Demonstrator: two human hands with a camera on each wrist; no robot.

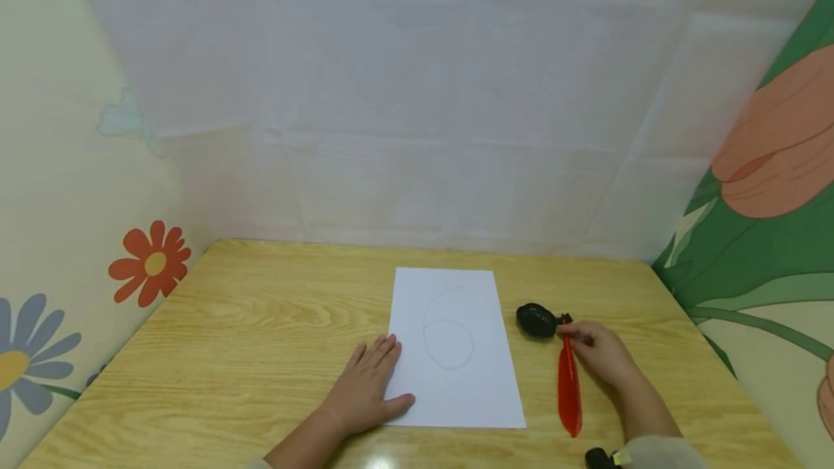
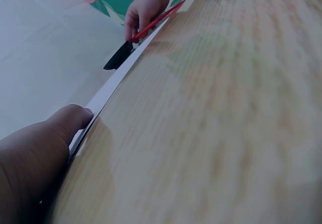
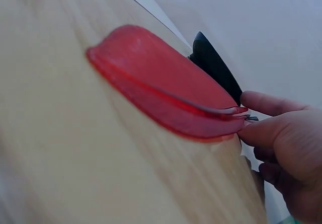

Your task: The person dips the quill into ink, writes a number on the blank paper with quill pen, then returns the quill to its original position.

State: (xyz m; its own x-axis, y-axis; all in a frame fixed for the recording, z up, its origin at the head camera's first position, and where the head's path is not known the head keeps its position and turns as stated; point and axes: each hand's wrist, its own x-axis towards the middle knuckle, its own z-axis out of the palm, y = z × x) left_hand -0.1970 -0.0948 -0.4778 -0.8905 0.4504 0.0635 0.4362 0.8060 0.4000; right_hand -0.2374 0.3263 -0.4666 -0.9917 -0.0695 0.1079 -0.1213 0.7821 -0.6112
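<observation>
Left hand (image 1: 368,389) flat on the desk (image 1: 247,324), fingers straight and together, thumb on the lower left edge of the white paper (image 1: 456,353). Faint pencil loops show on the sheet. Right of the paper lies a red feather quill (image 1: 569,386); right hand (image 1: 596,349) has fingers pinched on its far end. Black round piece (image 1: 537,320) sits just beyond, touching the quill tip. White sheeting behind, floral panels at the sides.
</observation>
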